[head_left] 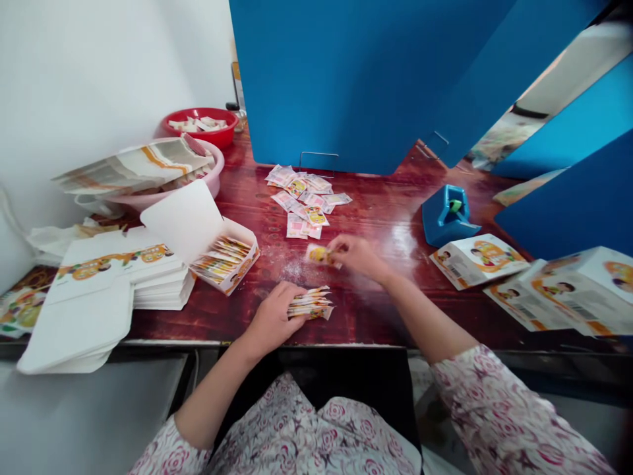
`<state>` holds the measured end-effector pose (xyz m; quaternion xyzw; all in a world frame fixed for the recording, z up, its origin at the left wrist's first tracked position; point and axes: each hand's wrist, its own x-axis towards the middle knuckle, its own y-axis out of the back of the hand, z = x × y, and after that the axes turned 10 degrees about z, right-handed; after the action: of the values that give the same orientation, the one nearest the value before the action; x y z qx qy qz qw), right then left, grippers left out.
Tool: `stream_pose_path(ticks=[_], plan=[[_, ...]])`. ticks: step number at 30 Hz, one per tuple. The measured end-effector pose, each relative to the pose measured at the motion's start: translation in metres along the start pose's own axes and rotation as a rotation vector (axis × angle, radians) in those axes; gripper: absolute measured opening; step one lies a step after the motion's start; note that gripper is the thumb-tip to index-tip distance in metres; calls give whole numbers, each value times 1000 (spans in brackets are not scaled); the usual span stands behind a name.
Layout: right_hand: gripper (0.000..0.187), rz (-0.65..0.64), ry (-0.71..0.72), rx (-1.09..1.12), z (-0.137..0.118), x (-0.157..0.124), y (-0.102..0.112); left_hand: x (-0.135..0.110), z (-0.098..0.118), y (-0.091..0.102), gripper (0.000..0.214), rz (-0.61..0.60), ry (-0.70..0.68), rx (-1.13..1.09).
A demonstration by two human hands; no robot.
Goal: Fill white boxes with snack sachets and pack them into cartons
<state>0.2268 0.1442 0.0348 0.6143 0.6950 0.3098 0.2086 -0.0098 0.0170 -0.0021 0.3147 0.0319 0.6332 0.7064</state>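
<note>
My left hand (273, 316) is closed around a stack of small printed sachets (311, 304), held just above the near edge of the dark red table (386, 218). My right hand (357, 253) pinches a single sachet (317, 254) a little farther in. Behind it lies a loose pile of sachets (304, 198). To the left an open white box (217, 254), lid up, holds several sachets standing in a row.
A stack of flat unfolded cartons (113, 277) lies at the left. A pink basin (163, 178) with cartons and a red bowl (200, 125) sit behind. A blue tape dispenser (448, 214) and closed boxes (544, 284) are at the right. Blue panels (356, 79) wall the back.
</note>
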Motion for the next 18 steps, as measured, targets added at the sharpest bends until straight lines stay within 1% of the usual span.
stream_pose_path(ticks=[2, 4, 6, 7, 8, 9, 10, 11, 12, 13, 14, 15, 16, 17, 18], plan=[[11, -160, 46, 164, -18, -24, -17, -1, -2, -1, 34, 51, -58, 40], [12, -288, 49, 236, -32, -40, -23, -1, -5, -3, 31, 104, -106, 90], [16, -438, 34, 256, -41, -43, -19, -1, -7, -4, 30, 99, -120, 95], [20, -521, 27, 255, -44, -38, -14, -1, -8, -5, 31, 77, -112, 79], [24, -574, 25, 242, -45, -29, -10, -1, -9, -5, 33, 53, -97, 57], [29, -566, 25, 207, -45, -16, -6, -1, -9, -5, 35, 30, -78, 36], [35, -493, 25, 137, -45, -1, -4, -1, -8, -5, 35, 13, -59, 23], [40, -361, 24, 23, -44, 16, -5, 0, -8, -5, 35, 7, -40, 17], [42, -194, 19, -111, -43, 33, -8, -1, -7, -6, 36, 9, -23, 17], [42, -42, 10, -258, -41, 50, -14, -1, -6, -6, 38, 17, -11, 19], [40, 57, 0, -388, -38, 66, -21, -1, -5, -6, 43, 27, 1, 23], [41, 103, -16, -471, -36, 80, -29, -1, -5, -6, 50, 37, 16, 27], [45, 112, -35, -534, -33, 90, -36, -1, -5, -6, 57, 42, 33, 32], [48, 104, -57, -573, -30, 98, -42, -2, -5, -6, 62, 43, 55, 35], [48, 91, -77, -598, -27, 102, -45, -1, -5, -6, 66, 38, 78, 35]])
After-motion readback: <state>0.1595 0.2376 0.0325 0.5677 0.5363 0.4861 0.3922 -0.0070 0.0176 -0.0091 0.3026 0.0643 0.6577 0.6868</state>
